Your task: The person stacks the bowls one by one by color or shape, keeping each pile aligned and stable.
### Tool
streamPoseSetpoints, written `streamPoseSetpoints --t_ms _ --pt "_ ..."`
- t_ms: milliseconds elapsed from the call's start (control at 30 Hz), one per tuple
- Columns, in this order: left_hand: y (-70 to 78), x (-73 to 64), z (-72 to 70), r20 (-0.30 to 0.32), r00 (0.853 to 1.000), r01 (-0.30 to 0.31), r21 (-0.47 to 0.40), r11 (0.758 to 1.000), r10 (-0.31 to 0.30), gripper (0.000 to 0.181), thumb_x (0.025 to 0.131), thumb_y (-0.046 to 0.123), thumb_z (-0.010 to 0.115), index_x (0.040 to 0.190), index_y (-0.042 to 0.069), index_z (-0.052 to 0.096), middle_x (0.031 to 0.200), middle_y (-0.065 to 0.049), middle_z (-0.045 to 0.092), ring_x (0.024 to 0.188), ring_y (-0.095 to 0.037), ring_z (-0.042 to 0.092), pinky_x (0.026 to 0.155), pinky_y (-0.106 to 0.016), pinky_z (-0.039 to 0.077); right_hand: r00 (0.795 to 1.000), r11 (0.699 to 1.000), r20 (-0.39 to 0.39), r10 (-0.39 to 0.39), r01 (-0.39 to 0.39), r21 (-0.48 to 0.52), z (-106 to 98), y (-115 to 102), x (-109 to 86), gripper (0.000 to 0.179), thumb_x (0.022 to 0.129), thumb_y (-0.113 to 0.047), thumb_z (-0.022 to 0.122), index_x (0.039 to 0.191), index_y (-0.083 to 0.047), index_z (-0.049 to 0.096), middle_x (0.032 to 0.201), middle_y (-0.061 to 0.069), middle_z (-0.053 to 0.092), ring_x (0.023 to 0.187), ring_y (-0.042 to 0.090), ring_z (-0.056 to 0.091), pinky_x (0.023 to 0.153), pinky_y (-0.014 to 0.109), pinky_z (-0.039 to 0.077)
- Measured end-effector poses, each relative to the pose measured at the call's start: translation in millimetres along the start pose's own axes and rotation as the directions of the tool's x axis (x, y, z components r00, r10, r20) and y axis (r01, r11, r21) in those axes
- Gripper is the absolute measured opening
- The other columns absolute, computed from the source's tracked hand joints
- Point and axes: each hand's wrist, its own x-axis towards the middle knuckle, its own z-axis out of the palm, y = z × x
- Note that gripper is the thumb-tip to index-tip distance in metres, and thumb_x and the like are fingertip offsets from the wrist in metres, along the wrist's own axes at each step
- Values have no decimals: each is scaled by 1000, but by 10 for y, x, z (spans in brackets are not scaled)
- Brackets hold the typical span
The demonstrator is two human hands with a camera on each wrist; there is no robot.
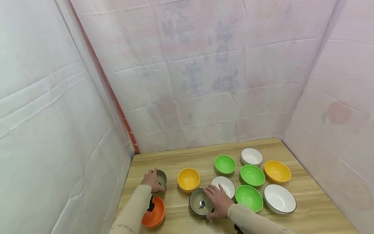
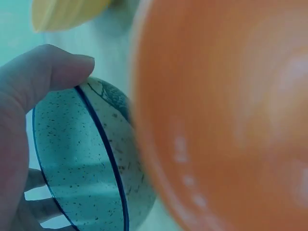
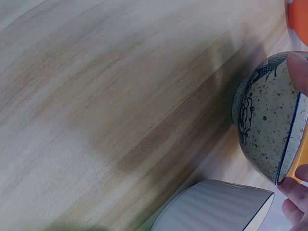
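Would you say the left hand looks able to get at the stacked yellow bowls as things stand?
Probably yes: no other bowl stands between the speckled bowl the left hand grips and the stacked yellow bowls, though it would likely need to release its bowl first.

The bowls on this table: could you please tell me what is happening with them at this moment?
A person is handling two of them at once. The left hand grips a small speckled bowl, just beyond the stacked orange bowls. The right hand grips another speckled bowl by its rim, nearer the middle. Stacked yellow bowls stand just beyond that one. Three green bowls, three white bowls and another yellow bowl stand farther right.
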Motion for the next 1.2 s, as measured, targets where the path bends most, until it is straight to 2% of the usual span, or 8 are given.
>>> streamPoseSetpoints --t_ms 267,367,533,800,967,1200 --pt "279 -196 -342 -83 990 -116 -3 993 115 109 56 49 86 144 5 39 137 -21 44 117 -42 47 87 -55 48 1000 1000 1 -3 3 13 3 -21 -11 106 61 -67 77 140 -3 45 136 9 50 133 33 36 107 63 24" --pt "432 -289 -431 -98 980 -174 2 985 174 110 55 52 87 143 7 40 138 -20 44 119 -41 46 89 -55 48 1000 1000 1 -4 4 17 10 -14 -21 106 61 -66 78 140 -3 45 136 9 51 133 33 37 107 63 25" --pt "711 -469 -510 -84 957 -273 52 961 277 110 56 51 85 145 9 38 141 -17 42 121 -39 45 92 -56 45 1000 1000 -13 -4 5 17 19 -15 -36 107 61 -66 78 141 -4 44 137 10 50 133 33 36 107 64 24" --pt "1089 -751 -421 -32 909 -410 126 904 416 113 59 54 82 151 13 30 147 -15 36 125 -38 41 91 -56 44 998 1000 -65 -12 12 7 30 -27 -37 111 59 -68 77 142 -4 42 138 13 50 134 36 36 106 66 24" --pt "1252 -851 -300 -16 883 -460 169 872 470 116 57 57 83 150 13 30 147 -15 36 124 -35 42 90 -53 46 995 1000 -95 -4 4 -4 27 -7 -47 111 56 -67 79 141 -6 43 136 9 52 133 34 36 105 66 24" --pt "1360 -901 -127 -6 874 -481 139 866 486 114 57 54 84 149 13 32 145 -12 38 121 -34 43 87 -54 47 995 1000 -100 -2 2 0 34 34 -61 109 56 -66 80 140 -7 44 135 6 53 133 33 36 104 67 25"
